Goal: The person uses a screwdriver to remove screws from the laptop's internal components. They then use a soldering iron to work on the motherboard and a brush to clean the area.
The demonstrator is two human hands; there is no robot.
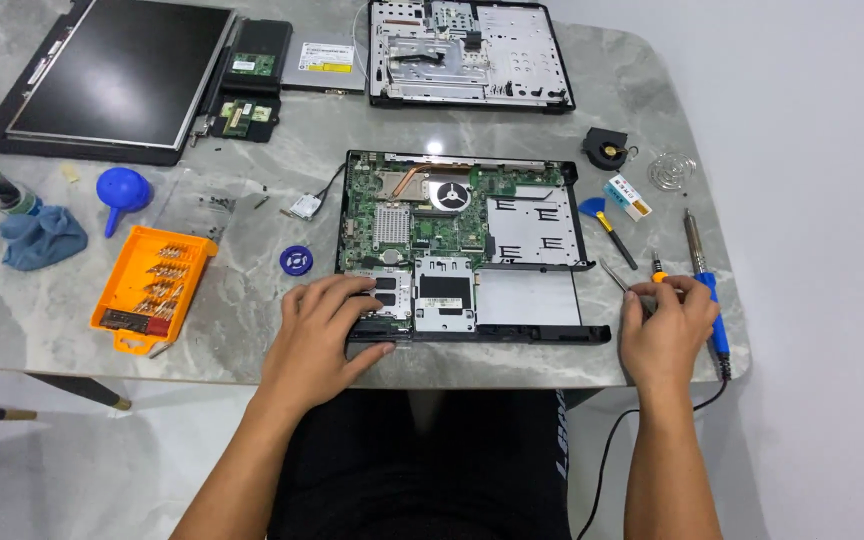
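I have my left hand laid flat, fingers spread, on the front left corner of the opened laptop base, which sits mid-bench with its green board and fan exposed. My right hand, at about four o'clock from the base, is closed around a thin screwdriver whose tip points toward ten o'clock, just off the base's right edge. A blue-handled soldering iron lies just beside that hand. At nine o'clock from the base sits an orange bit tray; at twelve, the detached keyboard frame on the marble bench.
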